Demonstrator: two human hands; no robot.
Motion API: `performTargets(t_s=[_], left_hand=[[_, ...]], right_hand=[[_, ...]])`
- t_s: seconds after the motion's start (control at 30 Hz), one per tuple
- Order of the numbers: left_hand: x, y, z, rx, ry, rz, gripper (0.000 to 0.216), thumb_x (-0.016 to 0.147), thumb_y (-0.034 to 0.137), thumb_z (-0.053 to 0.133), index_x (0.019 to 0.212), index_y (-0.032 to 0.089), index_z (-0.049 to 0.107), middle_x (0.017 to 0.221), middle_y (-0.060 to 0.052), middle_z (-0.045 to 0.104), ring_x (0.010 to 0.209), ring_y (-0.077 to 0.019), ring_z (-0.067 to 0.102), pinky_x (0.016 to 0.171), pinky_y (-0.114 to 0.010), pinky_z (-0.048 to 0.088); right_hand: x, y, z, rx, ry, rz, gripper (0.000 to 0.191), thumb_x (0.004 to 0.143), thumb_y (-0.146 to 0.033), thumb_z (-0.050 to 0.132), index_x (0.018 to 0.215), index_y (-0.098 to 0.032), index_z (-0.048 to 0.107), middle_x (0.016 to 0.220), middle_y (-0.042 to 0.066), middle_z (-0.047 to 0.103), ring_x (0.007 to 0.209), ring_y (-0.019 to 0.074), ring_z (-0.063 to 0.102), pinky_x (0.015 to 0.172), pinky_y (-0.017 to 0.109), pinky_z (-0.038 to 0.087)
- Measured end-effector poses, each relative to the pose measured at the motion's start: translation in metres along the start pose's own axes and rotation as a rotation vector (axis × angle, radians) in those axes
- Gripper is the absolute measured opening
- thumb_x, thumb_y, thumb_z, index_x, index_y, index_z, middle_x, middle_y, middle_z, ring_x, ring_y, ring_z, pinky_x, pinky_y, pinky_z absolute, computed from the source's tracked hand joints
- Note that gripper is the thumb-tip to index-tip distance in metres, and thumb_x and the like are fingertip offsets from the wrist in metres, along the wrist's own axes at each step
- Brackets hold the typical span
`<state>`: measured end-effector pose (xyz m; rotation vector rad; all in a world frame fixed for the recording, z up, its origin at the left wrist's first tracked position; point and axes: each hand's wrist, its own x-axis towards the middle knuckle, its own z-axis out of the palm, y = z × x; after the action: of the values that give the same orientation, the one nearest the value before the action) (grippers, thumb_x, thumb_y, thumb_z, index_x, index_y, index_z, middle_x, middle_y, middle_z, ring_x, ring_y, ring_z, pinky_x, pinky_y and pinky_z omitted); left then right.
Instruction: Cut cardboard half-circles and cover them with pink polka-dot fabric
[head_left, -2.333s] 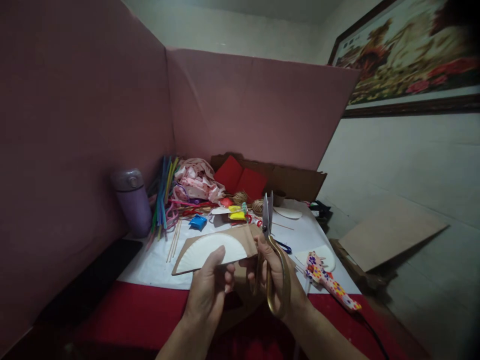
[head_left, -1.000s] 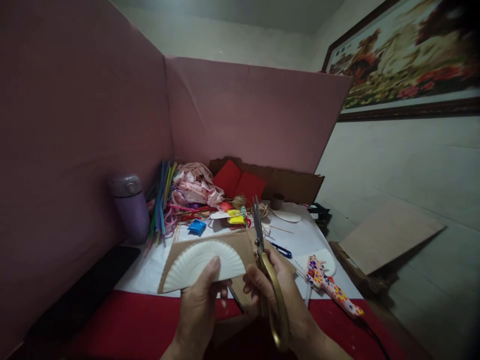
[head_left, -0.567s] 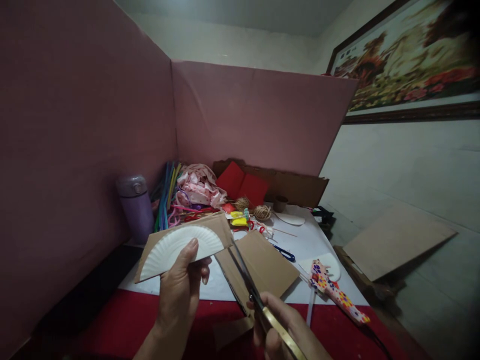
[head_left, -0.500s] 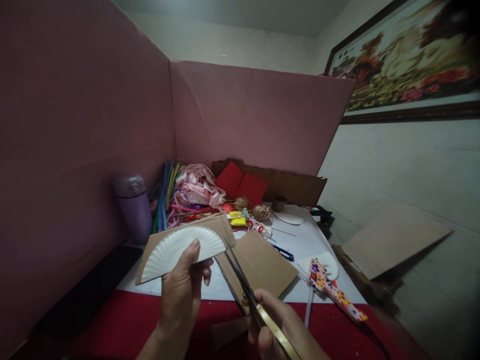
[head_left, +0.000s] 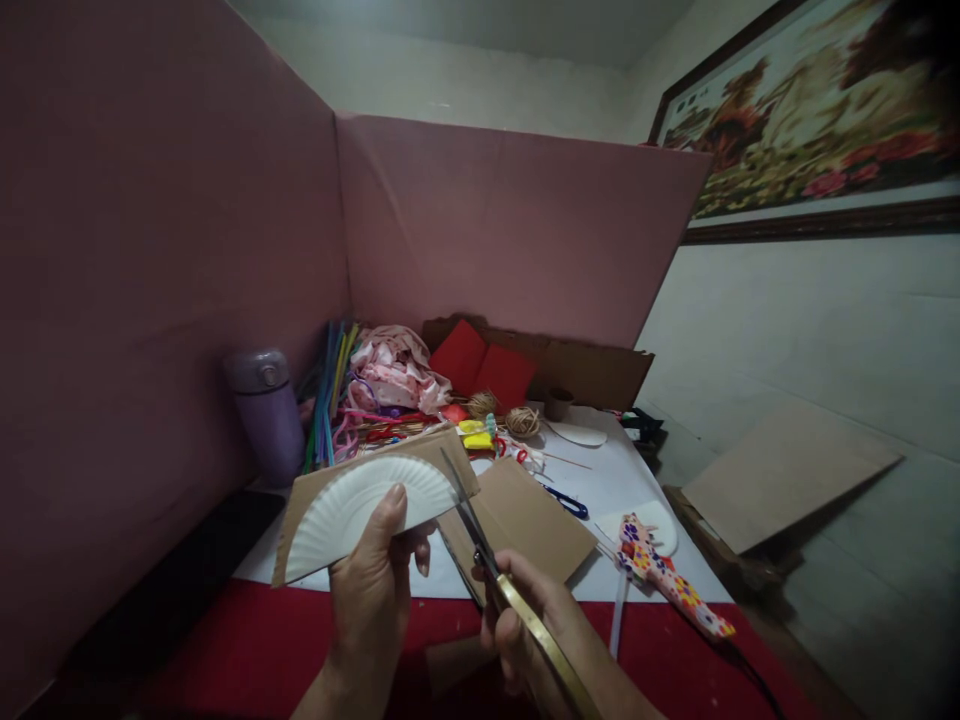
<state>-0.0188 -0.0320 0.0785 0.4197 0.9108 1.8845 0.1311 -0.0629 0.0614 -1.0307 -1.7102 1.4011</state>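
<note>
- Two pieces of brown card are in play. One is the cardboard backing (head_left: 454,465) held up behind a half paper plate (head_left: 360,505). The other is a loose cardboard piece (head_left: 525,515) lying flat on the table just beyond the hands.
- The left hand (head_left: 375,590) pinches plate and backing together above the near table edge, with the thumb pressed on the plate's face.
- The right hand (head_left: 525,630) is closed around the gold handles of the scissors (head_left: 469,515). The blades are parted, and the upper one lies at the backing's right end.
- Judgement: the work is partly done. The backing looks cut free of the larger card, but its corners still stand square outside the plate's curve, so the rounding is untouched.
- Surface: a white sheet (head_left: 615,480) lies over a red cloth (head_left: 247,650).
- At the far side of the table are a purple bottle (head_left: 262,410), a bundle of coloured straws (head_left: 326,400), pink fabric (head_left: 394,365), red paper (head_left: 480,365) and a twine ball (head_left: 523,422).
- To the right are blue-handled scissors (head_left: 566,503) and a spotted tool with a cord (head_left: 667,580), probably a glue gun.
- Room: a pink partition (head_left: 510,220) walls the table on the left and at the back. A framed picture (head_left: 810,110) hangs on the pale wall, and a cardboard sheet (head_left: 787,470) lies below it. The light is dim.
</note>
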Motion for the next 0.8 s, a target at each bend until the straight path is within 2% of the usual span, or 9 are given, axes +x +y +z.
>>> performTargets(t_s=[0.33, 0.53, 0.8], left_hand=[[-0.0017, -0.0022, -0.0017, -0.022, -0.02, 0.03, 0.021, 0.065, 0.026, 0.075, 0.065, 0.016, 0.057, 0.052, 0.006, 0.054, 0.04, -0.0078, 0.047, 0.035, -0.02, 0.035], [-0.0016, -0.003, -0.0012, -0.025, -0.012, 0.024, 0.021, 0.066, 0.026, 0.074, 0.063, 0.015, 0.056, 0.051, 0.006, 0.054, 0.041, -0.008, 0.047, 0.036, -0.02, 0.035], [-0.0025, -0.0016, -0.0032, -0.026, 0.008, 0.0, 0.022, 0.063, 0.026, 0.076, 0.066, 0.015, 0.057, 0.054, 0.006, 0.055, 0.04, -0.0078, 0.048, 0.035, -0.02, 0.035]], right_hand=[[0.0008, -0.0001, 0.0034, 0.024, 0.007, 0.018, 0.077, 0.064, -0.087, 0.039, 0.096, -0.017, 0.042, 0.066, -0.002, 0.047, 0.047, 0.0065, 0.04, 0.039, 0.016, 0.03], [-0.0001, -0.0013, 0.0076, 0.062, 0.018, 0.053, 0.078, 0.065, -0.086, 0.04, 0.101, -0.018, 0.043, 0.06, -0.007, 0.039, 0.04, 0.0051, 0.034, 0.037, 0.017, 0.034], [0.0047, 0.0057, 0.0049, 0.015, 0.058, -0.085, 0.068, 0.067, -0.084, 0.043, 0.084, -0.018, 0.047, 0.059, -0.007, 0.03, 0.049, 0.0075, 0.026, 0.042, 0.02, 0.02]])
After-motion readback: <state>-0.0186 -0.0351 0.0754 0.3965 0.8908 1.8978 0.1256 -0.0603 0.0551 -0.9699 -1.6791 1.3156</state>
